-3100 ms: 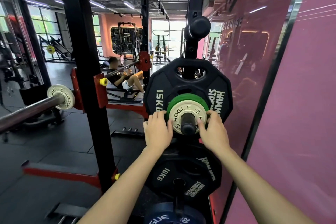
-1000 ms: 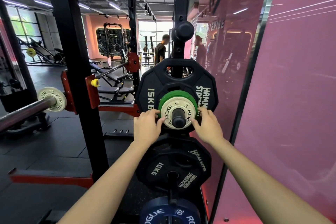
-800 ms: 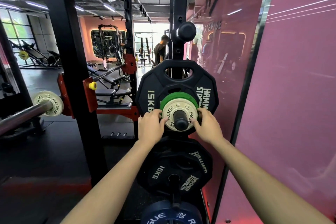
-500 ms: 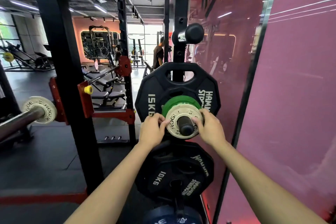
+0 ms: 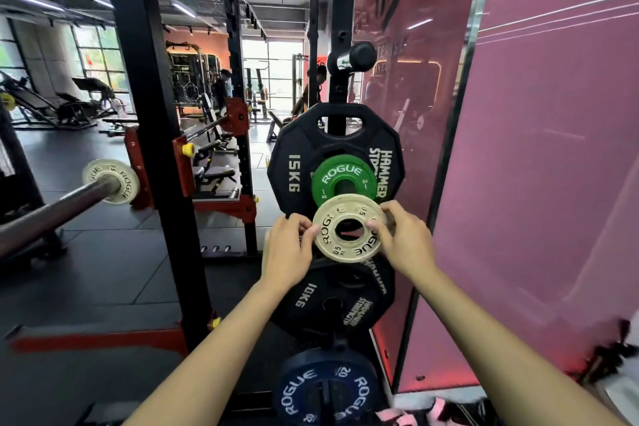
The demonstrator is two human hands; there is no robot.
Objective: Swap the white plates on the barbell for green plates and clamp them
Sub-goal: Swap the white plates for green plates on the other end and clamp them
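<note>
Both hands, left hand (image 5: 288, 245) and right hand (image 5: 404, 240), pinching white plate (image 5: 349, 228) (ROGUE lettering), green plate (image 5: 342, 178) just above.

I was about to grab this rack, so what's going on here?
A person is swapping small plates. Both hands, left and right, grip a white plate by its edges, held clear of the storage peg. A green plate hangs on that peg in front of a 15 kg black plate. Another white plate sits on the barbell to the left, so the swap isn't finished.
</note>
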